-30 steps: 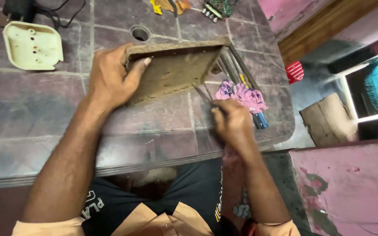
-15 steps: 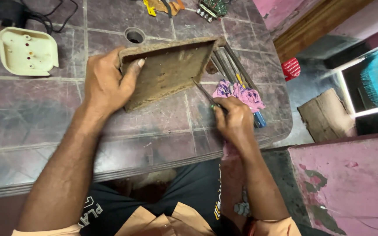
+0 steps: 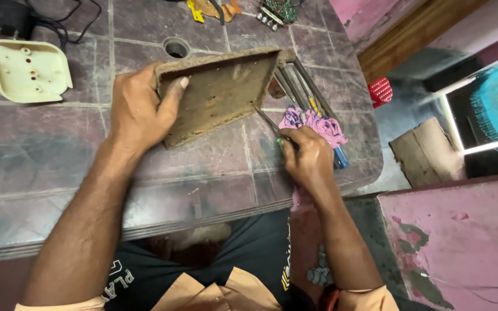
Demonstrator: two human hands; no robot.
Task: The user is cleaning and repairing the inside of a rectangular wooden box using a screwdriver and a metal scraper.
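Observation:
My left hand (image 3: 140, 109) grips the left edge of a dusty brown rectangular panel (image 3: 223, 92), holding it tilted above the tiled tabletop (image 3: 59, 161). My right hand (image 3: 308, 155) is closed around a thin screwdriver (image 3: 267, 122) with a green handle. Its metal tip touches the panel's lower right edge. Just behind my right hand lies a pink patterned cloth (image 3: 312, 124).
Several long metal tools (image 3: 301, 86) lie beside the panel. A cream plastic cover (image 3: 27, 72) and a black adapter (image 3: 10, 20) with cable sit far left. A round hole (image 3: 176, 48), a circuit board (image 3: 276, 10) and yellow-handled tools (image 3: 197, 10) are at the back. The table edge is right.
The panel has been tilted and lifted a little in my left hand. My right hand brought the screwdriver tip up against the panel's lower right edge.

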